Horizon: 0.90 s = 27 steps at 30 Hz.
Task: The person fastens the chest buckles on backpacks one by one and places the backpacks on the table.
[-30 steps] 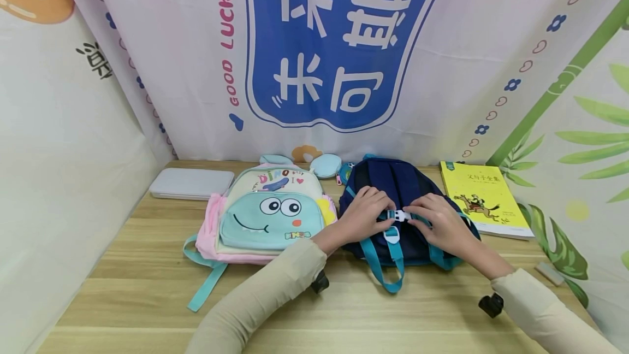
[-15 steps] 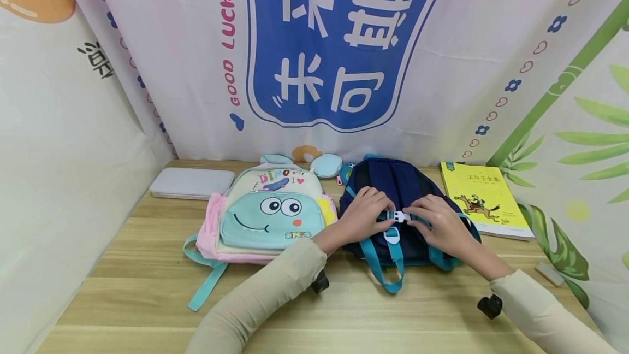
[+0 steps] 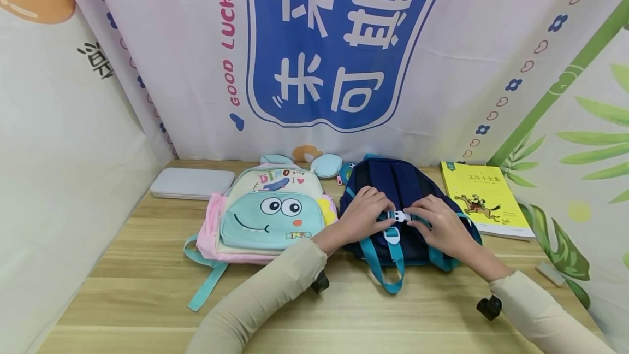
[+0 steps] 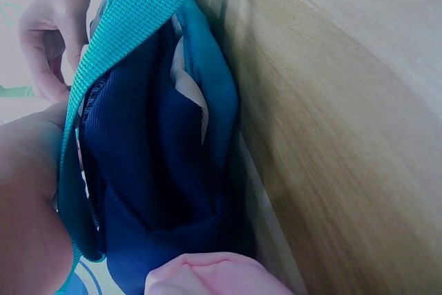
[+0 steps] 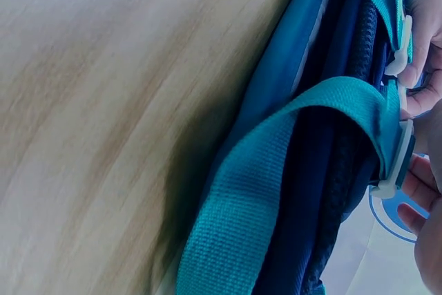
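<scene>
A white plastic buckle [image 3: 399, 216] on teal webbing lies across a navy fabric backpack [image 3: 380, 173], set straps-up on the wood-grain table [image 3: 147, 299], right of centre. The left hand [image 3: 362, 214] pinches the buckle's left end, the right hand [image 3: 442, 224] its right end, presumably to keep the halves aligned. Fingertips mask both ends; full latching cannot be told. The navy backpack covers part of a yellow paperback book [image 3: 484, 190] at far right.

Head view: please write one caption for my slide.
Left hand and right hand hold a white plastic buckle on a navy fabric backpack.
</scene>
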Tool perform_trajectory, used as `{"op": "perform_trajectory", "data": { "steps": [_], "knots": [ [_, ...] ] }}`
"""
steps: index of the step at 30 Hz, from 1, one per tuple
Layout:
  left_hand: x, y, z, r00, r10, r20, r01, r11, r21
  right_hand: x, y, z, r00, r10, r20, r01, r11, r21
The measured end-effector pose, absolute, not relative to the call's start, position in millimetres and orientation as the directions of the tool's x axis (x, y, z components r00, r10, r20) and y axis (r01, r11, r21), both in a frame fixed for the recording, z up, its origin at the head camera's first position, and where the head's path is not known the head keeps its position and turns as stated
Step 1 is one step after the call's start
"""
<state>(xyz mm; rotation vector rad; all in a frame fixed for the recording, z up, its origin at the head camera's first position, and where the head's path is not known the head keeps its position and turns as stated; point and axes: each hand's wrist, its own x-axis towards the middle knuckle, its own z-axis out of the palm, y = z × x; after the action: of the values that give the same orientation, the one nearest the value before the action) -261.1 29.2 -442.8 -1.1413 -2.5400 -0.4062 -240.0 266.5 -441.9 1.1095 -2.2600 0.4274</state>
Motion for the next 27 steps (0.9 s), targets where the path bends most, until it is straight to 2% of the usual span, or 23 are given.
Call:
{"op": "perform_trajectory", "data": {
  "steps": [27],
  "knots": [
    [-262.6,30.6,-444.7,-0.616,0.674,0.408,0.77,0.625,0.131,-239.8,263.3,-444.2,-0.5,-0.591,0.633,-0.789,0.612,-0.051]
  ]
}}
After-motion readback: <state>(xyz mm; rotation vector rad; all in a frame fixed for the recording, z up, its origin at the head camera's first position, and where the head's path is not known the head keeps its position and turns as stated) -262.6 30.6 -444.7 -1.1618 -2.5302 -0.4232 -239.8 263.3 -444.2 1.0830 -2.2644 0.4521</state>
